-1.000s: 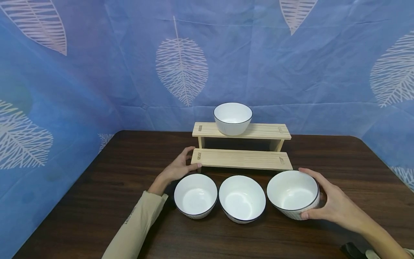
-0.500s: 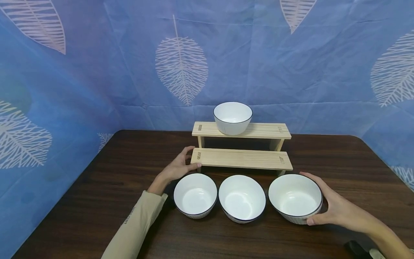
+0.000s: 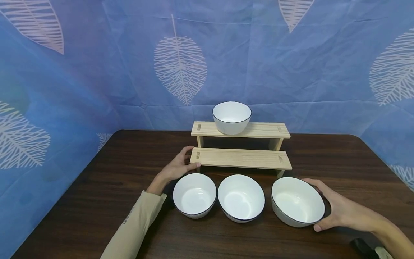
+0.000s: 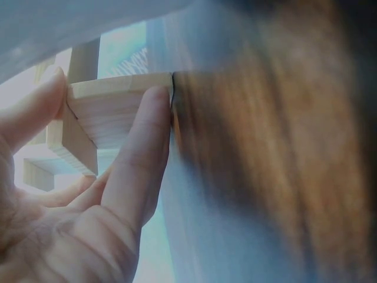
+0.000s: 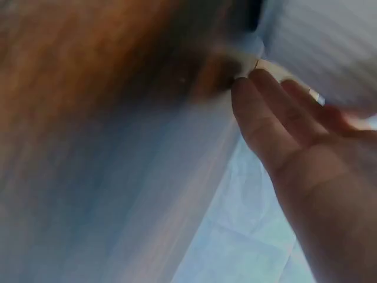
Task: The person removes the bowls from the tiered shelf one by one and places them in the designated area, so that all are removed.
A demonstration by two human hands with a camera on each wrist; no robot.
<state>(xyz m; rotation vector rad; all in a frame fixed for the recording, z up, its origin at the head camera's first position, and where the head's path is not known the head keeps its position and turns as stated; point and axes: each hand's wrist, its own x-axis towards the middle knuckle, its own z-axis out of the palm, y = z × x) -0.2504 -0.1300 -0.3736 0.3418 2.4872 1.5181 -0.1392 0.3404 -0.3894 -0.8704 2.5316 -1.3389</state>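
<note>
Three white bowls with dark rims stand in a row in the head view: a left bowl (image 3: 194,194), a middle bowl (image 3: 241,197) and a right bowl (image 3: 297,200). My right hand (image 3: 339,210) holds the right bowl from its right side, thumb at the front and fingers behind. In the right wrist view the fingers (image 5: 268,127) reach along beside the ribbed bowl wall (image 5: 321,44). The left hand (image 3: 174,168) grips the left end of the wooden two-step rack (image 3: 240,158), thumb (image 4: 41,109) and index finger (image 4: 141,147) on either side of its wood.
A fourth-like white bowl (image 3: 231,117) sits on the rack's upper step (image 3: 268,129). The dark wooden table (image 3: 97,201) reaches back to a blue leaf-print cloth (image 3: 129,64). A black band (image 3: 362,247) shows near the right wrist.
My right hand has shifted right and toward me with the right bowl, which has moved away from the rack and changed its tilt. The left hand stays on the rack.
</note>
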